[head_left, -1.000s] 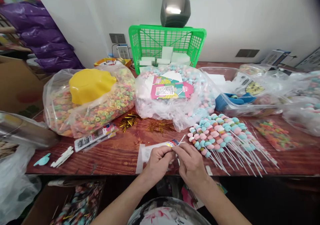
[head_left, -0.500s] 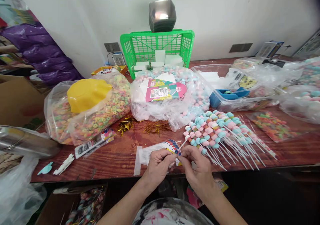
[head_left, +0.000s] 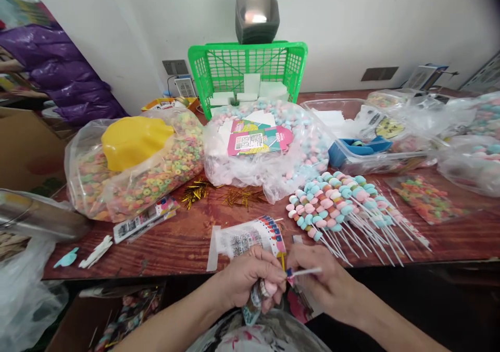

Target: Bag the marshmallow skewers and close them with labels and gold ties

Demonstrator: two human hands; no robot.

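My left hand (head_left: 260,276) is closed round a wrapped candy skewer (head_left: 255,300) with pink and blue sweets in a clear bag. Its white stick (head_left: 308,272) points right, past my right hand (head_left: 318,274), whose fingers are closed at the gathered bag neck. A gold tie (head_left: 283,261) shows between the hands. Printed clear bags (head_left: 242,237) lie flat on the table just beyond my left hand. Right of them is a pile of marshmallow skewers (head_left: 332,203) with white sticks. Gold ties (head_left: 195,191) lie in small bunches behind the bags.
Bags of ring candy (head_left: 164,175) and marshmallows (head_left: 312,154) stand at the back, before a green basket (head_left: 299,63). A clear tub (head_left: 390,159) is at the right, a metal flask (head_left: 42,219) at the left. Below the table edge, a box holds skewers (head_left: 130,315).
Both hands have come down nearer my body. The stick, which pointed up and right, now lies nearly level, and the wrapped skewer shows under my left hand. The printed bags are less covered.
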